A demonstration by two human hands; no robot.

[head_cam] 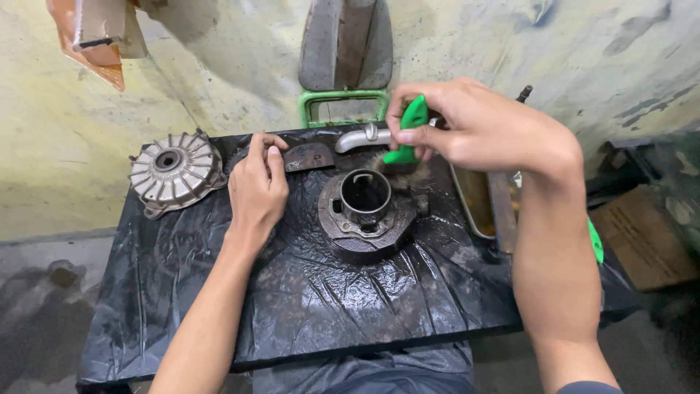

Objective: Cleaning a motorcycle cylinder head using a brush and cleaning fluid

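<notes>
Green brush (410,130) gripped by right hand (481,128).

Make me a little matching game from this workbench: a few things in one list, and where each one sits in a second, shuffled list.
Things:
1. finned metal cover
2. green-handled brush
3. round metal part with an open sleeve
4. metal tray

Places:
A. middle of the black plastic sheet
B. in the right hand
C. right edge of the table
D. far left corner

Pairs: 1-D, 2-B, 3-A, 4-C
</notes>
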